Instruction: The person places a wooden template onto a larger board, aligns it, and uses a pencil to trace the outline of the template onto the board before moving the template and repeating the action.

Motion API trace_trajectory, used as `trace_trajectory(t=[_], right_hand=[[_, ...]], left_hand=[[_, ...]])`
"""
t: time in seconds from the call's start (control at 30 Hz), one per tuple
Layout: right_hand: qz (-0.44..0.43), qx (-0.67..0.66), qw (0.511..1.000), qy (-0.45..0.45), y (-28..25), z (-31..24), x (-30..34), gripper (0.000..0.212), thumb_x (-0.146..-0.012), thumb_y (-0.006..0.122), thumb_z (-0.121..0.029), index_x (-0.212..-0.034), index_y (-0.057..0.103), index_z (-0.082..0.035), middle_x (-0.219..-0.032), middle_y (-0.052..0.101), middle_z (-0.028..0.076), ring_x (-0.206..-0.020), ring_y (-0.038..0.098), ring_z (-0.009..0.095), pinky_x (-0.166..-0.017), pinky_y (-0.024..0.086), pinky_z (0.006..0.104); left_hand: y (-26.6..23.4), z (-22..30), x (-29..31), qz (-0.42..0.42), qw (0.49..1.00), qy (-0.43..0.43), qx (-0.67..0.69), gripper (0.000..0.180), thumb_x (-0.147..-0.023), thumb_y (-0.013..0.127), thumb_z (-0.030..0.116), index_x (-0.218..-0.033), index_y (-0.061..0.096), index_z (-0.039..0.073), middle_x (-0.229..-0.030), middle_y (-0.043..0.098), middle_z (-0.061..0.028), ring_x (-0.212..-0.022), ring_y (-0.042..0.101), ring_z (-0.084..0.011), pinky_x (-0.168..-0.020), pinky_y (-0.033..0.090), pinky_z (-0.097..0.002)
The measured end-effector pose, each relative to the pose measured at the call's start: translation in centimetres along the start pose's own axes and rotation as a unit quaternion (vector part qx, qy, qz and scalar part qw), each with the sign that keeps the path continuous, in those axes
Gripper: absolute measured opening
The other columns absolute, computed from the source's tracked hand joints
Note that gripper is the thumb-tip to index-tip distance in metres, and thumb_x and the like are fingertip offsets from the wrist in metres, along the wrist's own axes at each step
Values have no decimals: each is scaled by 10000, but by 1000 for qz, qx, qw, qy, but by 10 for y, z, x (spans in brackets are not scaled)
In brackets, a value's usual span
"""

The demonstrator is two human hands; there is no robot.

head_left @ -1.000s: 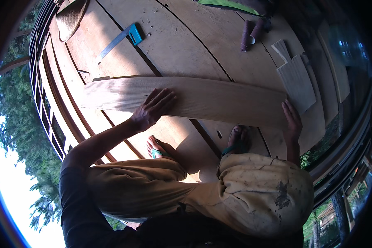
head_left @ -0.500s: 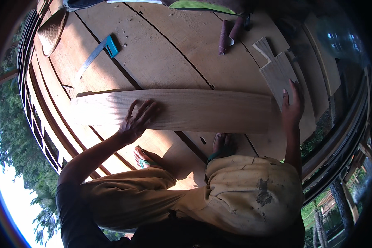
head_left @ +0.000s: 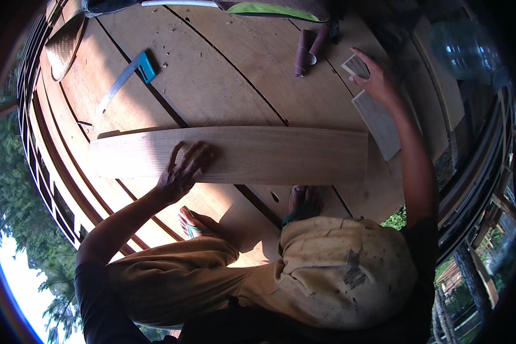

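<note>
A long, pale wooden plank [head_left: 281,155] lies crosswise in front of my feet. My left hand [head_left: 184,169] rests on its left half, fingers spread and slightly bent. My right arm stretches to the far right, where my right hand [head_left: 378,83] reaches over a small wooden piece [head_left: 356,66]. Thumb and fingers are apart on either side of its narrow end; whether they touch it is hard to tell. Just below that hand lies a flat, short board [head_left: 378,123], partly covered by the forearm.
A handsaw with a teal handle [head_left: 147,67] lies beyond the plank at left, near a woven hat [head_left: 65,49]. Rolled brown sandpaper [head_left: 301,54] sits at the far right. A large clear bottle [head_left: 461,51] stands by more boards. Gaps run between the floorboards [head_left: 223,86].
My right hand has moved away from me, from beside the short board up to the small wooden piece. My left hand stays on the plank. The view has shifted slightly.
</note>
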State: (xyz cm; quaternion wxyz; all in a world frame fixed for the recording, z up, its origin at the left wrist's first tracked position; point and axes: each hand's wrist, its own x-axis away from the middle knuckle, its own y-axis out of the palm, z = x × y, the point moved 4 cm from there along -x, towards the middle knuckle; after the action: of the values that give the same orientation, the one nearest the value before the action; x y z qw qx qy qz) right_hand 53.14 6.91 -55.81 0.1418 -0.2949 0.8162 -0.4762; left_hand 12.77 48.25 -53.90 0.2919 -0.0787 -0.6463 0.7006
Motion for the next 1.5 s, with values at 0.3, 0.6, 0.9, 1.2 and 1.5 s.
trace_trajectory(t=[0.3,0.6,0.9,1.2,1.5], right_hand=[[152,-142,976,58,-126,-131,67,715,-890,848,-73,-1541,557,-128,-1263,717,146,-1040,717,184,-901,596,344],[297,-289,851,323,-149,-71,133,611,-984,789,-362,-1475,552,-87,-1319,670,122,-1146,659,227,-951,511,392],[224,-507,683,476,8,-57,223,630,-980,787,-359,-1492,517,-110,-1434,546,56,-1184,621,249,-950,480,368],[142,-570,646,488,37,-32,248,682,-996,764,-350,-1544,476,-63,-1536,521,120,-1332,569,290,-1113,459,408],[306,-529,716,337,-63,26,216,629,-1024,709,-332,-1512,486,-4,-1487,564,164,-1305,591,301,-1130,476,420]], left_hand=[[11,-6,15,22,1000,2,8,630,-1021,550,237,-1622,412,110,-1725,275,-193,-1619,246,-353,-1294,163,-669],[2,-8,4,16,999,17,46,874,-817,809,153,-1580,383,156,-1752,203,-175,-1631,199,-365,-1282,199,-704],[5,-16,6,106,991,50,57,950,-903,801,328,-1682,272,199,-1752,251,-125,-1618,247,-348,-1250,270,-691],[-11,-21,26,81,986,40,139,878,-891,754,210,-1656,326,166,-1733,287,-145,-1576,331,-380,-1264,316,-665],[-101,-65,-21,-38,981,-38,184,258,-958,705,181,-1178,642,62,-1054,761,-177,-1004,745,-407,-832,599,-517]])
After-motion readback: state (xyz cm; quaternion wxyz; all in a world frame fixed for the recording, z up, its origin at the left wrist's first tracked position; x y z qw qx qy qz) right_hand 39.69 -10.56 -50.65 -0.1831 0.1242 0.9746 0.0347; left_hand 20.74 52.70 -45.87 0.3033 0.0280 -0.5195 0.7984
